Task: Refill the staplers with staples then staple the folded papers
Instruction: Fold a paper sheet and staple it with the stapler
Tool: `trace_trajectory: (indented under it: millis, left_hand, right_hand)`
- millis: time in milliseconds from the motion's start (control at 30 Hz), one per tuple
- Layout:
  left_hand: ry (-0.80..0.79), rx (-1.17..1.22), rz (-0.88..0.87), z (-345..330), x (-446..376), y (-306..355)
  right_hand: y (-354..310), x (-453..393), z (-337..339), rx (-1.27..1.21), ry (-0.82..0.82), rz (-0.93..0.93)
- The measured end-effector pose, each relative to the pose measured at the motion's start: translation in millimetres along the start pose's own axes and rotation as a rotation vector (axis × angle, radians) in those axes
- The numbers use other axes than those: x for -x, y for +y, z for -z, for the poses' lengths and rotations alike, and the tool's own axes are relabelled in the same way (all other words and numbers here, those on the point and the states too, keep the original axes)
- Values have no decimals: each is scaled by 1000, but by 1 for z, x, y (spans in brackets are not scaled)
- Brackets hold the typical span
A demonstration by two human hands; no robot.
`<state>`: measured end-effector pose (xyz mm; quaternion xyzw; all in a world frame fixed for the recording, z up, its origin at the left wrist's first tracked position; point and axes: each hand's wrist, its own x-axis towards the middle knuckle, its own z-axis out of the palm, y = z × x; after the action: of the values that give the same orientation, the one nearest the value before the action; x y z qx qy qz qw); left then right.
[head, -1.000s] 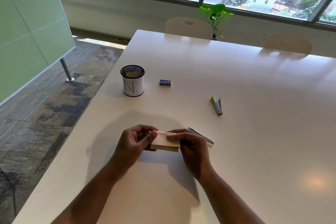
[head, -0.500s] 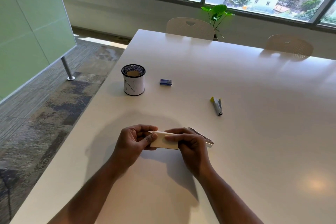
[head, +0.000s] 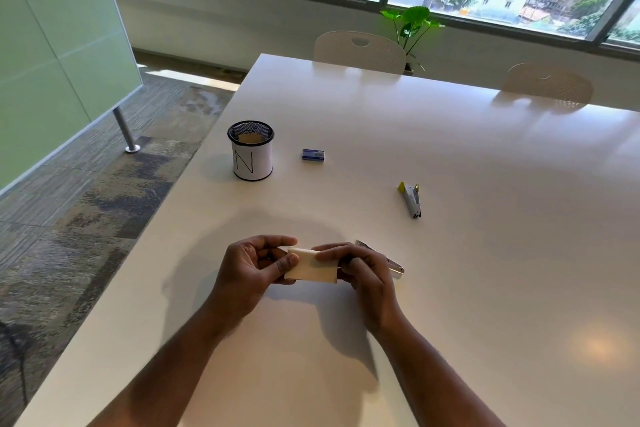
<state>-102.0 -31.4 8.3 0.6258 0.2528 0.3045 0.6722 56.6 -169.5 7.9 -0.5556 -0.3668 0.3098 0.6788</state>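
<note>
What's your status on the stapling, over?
Left hand pinches folded paper. Right hand grips paper and stapler. Second stapler lies untouched. Nothing in the way.

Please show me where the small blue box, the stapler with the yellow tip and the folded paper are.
small blue box (head: 313,155), head view, its top face.
stapler with the yellow tip (head: 411,200), head view, its grey body.
folded paper (head: 311,266), head view, its front face.

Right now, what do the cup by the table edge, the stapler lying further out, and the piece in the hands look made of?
Pen cup: black wire mesh, likely metal, see-through weave at the rim, white paper wrap marked N.
Loose stapler: grey metal-looking body with a sheen, yellow end, probably plastic.
Folded paper: matte cream paper with a crisp fold, held by the left hand and right hand.
</note>
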Motion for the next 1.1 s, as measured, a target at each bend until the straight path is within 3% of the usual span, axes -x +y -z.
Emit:
trace_trajectory:
  millis: [233, 1100]
  left_hand:
    - [18, -11, -5, 1, 0, -2]
    - [20, -12, -23, -1, 0, 0]
  right_hand:
    - [7, 0, -2, 115, -15, 19]
    - [3, -1, -3, 146, 4, -4]
